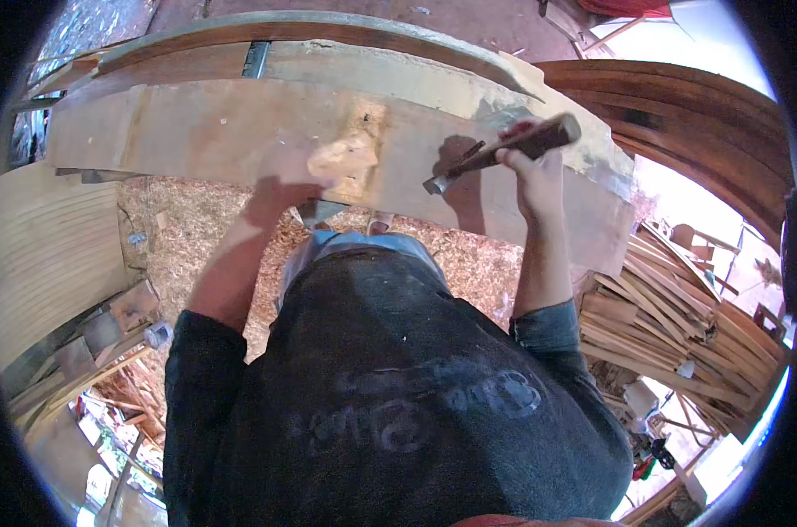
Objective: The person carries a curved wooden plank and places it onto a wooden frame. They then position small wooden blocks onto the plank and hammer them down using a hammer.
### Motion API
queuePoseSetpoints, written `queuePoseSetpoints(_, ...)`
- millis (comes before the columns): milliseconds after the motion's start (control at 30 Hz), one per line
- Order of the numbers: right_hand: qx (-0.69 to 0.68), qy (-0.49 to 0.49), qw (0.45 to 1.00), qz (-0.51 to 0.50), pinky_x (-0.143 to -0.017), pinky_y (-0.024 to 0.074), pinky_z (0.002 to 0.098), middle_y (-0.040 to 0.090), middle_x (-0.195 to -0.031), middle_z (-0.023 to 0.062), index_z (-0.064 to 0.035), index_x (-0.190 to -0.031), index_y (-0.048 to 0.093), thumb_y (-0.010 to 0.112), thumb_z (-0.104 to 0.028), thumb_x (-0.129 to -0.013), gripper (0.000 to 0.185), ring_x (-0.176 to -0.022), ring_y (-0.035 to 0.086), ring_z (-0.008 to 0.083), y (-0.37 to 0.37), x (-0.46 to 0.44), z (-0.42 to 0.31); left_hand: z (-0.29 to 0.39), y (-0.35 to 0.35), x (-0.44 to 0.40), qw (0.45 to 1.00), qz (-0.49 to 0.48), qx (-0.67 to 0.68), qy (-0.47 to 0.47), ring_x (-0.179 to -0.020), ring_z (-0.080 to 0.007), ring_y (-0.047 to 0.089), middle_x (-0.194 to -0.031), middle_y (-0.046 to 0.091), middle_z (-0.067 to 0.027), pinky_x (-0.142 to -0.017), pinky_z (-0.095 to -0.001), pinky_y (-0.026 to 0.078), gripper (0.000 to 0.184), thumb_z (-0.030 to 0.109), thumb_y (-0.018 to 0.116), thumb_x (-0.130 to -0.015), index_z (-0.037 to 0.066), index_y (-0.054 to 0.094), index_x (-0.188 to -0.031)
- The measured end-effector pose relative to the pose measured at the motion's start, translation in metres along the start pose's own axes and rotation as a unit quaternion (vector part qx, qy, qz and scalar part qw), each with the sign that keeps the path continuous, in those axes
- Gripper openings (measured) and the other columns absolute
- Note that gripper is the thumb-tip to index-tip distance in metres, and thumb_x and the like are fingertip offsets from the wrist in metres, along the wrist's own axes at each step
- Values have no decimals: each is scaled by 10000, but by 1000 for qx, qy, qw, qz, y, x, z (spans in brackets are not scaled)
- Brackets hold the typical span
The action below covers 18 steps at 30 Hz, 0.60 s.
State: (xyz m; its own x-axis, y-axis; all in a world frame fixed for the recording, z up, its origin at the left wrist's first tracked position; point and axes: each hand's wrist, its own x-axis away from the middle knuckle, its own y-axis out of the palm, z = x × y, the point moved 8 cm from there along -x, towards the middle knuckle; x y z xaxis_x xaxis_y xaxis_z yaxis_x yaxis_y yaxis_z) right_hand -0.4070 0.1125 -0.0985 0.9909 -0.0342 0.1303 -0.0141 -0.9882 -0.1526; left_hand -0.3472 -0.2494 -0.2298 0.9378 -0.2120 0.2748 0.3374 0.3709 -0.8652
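Observation:
My right hand [530,162] is wrapped round the thick wooden handle of what looks like a hammer [539,139]. Its metal end [435,185] points left and down, over a wide wooden board [214,123]. The hand and tool cast a dark shadow on the board. Farther left, my left hand [291,171] is at the board's near edge, beside a bright, pale patch [344,156] of wood. Blur and glare smear its fingers, so I cannot tell whether they hold anything.
A long curved timber [328,28] lies along the board's far side. Large dark curved planks [680,110] stand at the right. Stacked wood strips [653,307] fill the lower right. Shavings [196,224] cover the ground, and a pale panel [51,255] stands at the left.

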Motion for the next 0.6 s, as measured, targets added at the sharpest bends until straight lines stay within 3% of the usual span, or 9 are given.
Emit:
queuePoseSetpoints(33,-102,13,994,22,-791,508,338,622,-948,109,-7,-1097,557,640,35,-679,429,-883,626,206,4,-10,-1,6,14,3,998,38,33,28,-1138,-354,606,-1189,653,-174,-967,-507,470,669,451,847,-674,83,656,-1199)
queuePoseSetpoints(133,-190,-15,981,-29,-804,474,356,561,-881,84,-39,-1121,533,613,38,-682,453,-873,572,217,29,-39,-9,63,-3,17,992,110,62,-17,-1129,-352,593,-1168,635,-162,-947,-496,469,664,470,839,-678,78,652,-1179)
queuePoseSetpoints(167,-175,-55,981,-63,-696,455,352,542,-800,89,-50,-1096,523,638,-6,-740,377,-757,552,207,46,-43,-30,69,1,12,991,116,69,-22,-1127,-346,587,-1160,626,-150,-946,-493,465,663,477,837,-679,84,649,-1179)
queuePoseSetpoints(267,-161,-32,974,-157,-634,458,363,516,-712,80,-64,-1090,514,659,-67,-820,306,-643,532,213,102,-64,-71,78,13,10,987,132,79,-48,-1119,-326,569,-1138,597,-117,-943,-483,453,660,496,827,-685,102,640,-1180)
queuePoseSetpoints(333,-117,-8,967,-226,-586,457,372,513,-660,69,-57,-985,537,669,-169,-885,200,-575,518,205,148,-86,-85,80,8,4,985,150,60,-63,-1114,-310,559,-1126,579,-99,-939,-477,446,658,506,819,-691,112,633,-1184)
queuePoseSetpoints(400,-81,48,950,-298,-578,470,366,504,-638,43,-64,-796,550,649,-230,-917,228,-562,509,183,200,-113,-70,78,9,-1,979,171,60,-92,-1125,-305,555,-1138,582,-93,-943,-470,442,639,507,811,-705,116,632,-1178)
queuePoseSetpoints(467,-81,169,916,-355,-570,473,347,499,-630,28,-71,-819,551,644,-234,-926,216,-565,511,166,252,-132,-36,76,8,-4,971,193,71,-122,-1139,-297,547,-1152,581,-89,-947,-461,437,625,510,802,-718,119,631,-1174)
queuePoseSetpoints(600,69,264,871,-409,-531,462,325,501,-628,10,-83,-857,536,658,-246,-925,214,-537,492,133,321,-143,23,69,6,1,960,217,87,-155,-1145,-294,530,-1153,569,-86,-943,-454,444,628,521,795,-713,114,641,-1167)
